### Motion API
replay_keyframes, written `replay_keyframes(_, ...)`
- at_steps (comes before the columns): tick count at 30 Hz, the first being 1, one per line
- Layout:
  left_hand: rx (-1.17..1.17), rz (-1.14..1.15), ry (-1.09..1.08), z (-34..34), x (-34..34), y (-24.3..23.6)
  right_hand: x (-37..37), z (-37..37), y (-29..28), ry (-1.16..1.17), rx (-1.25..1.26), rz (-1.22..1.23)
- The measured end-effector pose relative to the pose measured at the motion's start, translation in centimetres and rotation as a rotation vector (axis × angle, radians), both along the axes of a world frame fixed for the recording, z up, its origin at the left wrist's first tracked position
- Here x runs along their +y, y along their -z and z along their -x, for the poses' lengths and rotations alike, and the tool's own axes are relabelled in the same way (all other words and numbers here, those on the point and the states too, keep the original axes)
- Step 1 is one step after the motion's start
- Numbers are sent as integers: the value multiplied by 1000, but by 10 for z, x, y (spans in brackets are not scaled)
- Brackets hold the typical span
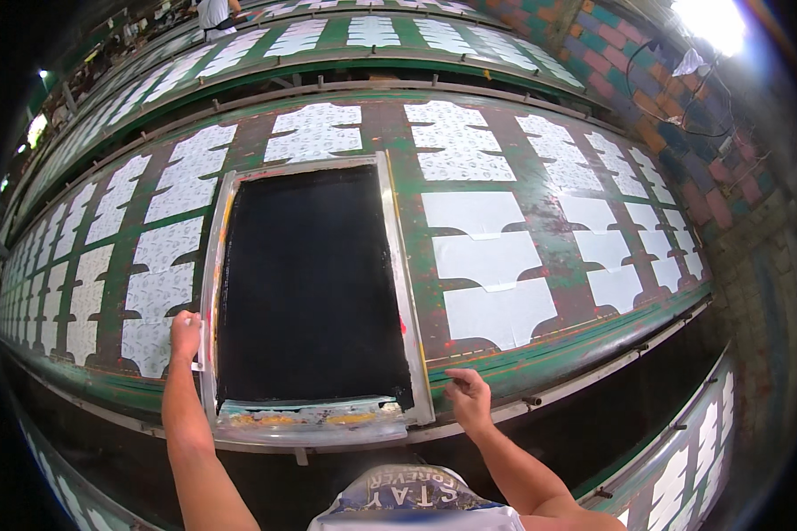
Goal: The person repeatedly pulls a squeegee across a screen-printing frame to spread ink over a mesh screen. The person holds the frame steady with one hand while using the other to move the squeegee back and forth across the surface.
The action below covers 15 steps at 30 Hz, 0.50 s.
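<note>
A large screen frame (305, 283), silver-edged with a black mesh, lies on the long green printing table (383, 177). My left hand (186, 332) is closed on the frame's left side. Just off the frame's lower right corner, my right hand (468, 394) hovers with loosely bent fingers, slightly apart and holding nothing visible. A smeared ink strip (305, 418) runs along the frame's near end. Patterned white shirt-shaped pieces (158, 292) lie left of the frame and behind it; plain white pieces (496, 310) lie to its right.
Parallel tables with white pieces (372, 31) stand beyond and at the near right (700, 451). A rail (593, 357) edges my table, with a dark gap below. Another person (214, 16) stands at the far tables. A multicoloured block wall (611, 71) with hanging cables is at the right.
</note>
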<state>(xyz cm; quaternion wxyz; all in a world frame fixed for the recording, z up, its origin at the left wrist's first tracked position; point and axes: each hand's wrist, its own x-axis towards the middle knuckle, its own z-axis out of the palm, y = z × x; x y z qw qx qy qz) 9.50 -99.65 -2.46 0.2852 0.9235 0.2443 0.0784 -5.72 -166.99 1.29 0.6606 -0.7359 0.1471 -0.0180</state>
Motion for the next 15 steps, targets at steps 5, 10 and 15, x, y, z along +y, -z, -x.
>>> replay_keyframes(5,-33,304,-104,-10,3,-1,5,-10,14,-55,379,-9)
replay_keyframes(10,-165,457,-3,-5,10,3,29,-6,-3,-59,434,-71)
replay_keyframes(15,-235,381,50,-4,0,1,43,-5,-9,-72,306,144)
